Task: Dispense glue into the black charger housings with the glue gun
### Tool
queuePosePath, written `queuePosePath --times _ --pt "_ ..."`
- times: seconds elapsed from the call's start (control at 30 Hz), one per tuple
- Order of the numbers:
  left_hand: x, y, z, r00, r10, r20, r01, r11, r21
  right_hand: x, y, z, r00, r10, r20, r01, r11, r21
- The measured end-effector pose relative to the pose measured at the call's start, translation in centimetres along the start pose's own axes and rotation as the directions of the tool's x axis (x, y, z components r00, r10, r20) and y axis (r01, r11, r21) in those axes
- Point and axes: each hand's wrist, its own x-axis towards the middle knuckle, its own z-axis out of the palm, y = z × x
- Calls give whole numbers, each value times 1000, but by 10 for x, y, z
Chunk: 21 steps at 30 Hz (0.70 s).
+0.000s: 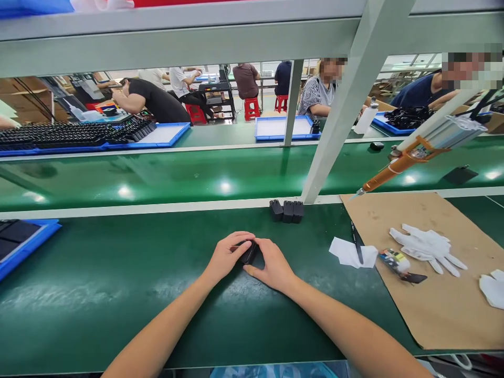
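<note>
One black block [248,255] in close handling

It is over the middle of the green bench [118,304]; whether it rests there or is slightly lifted is hard to tell. The left hand [225,257] is mostly closed, thumb and bent fingers holding the block from the left and above. The right hand [275,265] makes a part-open curve around the right side, thumb near and fingers far; I cannot tell whether it grips or merely steadies. The step looks like two-handed adjusting, and any further move calls for light, coordinated fingers (the piece is nearly covered as it is). Three similar black blocks [287,211] stand beyond, slightly right. Fingers hide most of the held block's faces. At far left a blue tray [23,252] is cut off; at right, a small colourful packet [394,260] is unreadable.
</note>
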Motion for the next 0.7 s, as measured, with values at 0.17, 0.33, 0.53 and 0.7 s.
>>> queuePosePath --times 0.17,0.33,0.53,0.7 --pt "-12 10 2 998 43 39 -52 963 265 -1 1 2 1000 -24 3 24 1000 -3" --pt "-14 7 -7 999 14 34 -20 981 195 -2 -1 0 1000 1 12 -1 1000 -3" --pt "2 -11 -19 994 -110 22 112 976 -186 -2 -3 -3 999 31 36 -30 999 -12" --pt "2 -10 -19 998 -55 9 55 997 -54 -3 -3 -3 1000 16 24 -16 1000 -2"
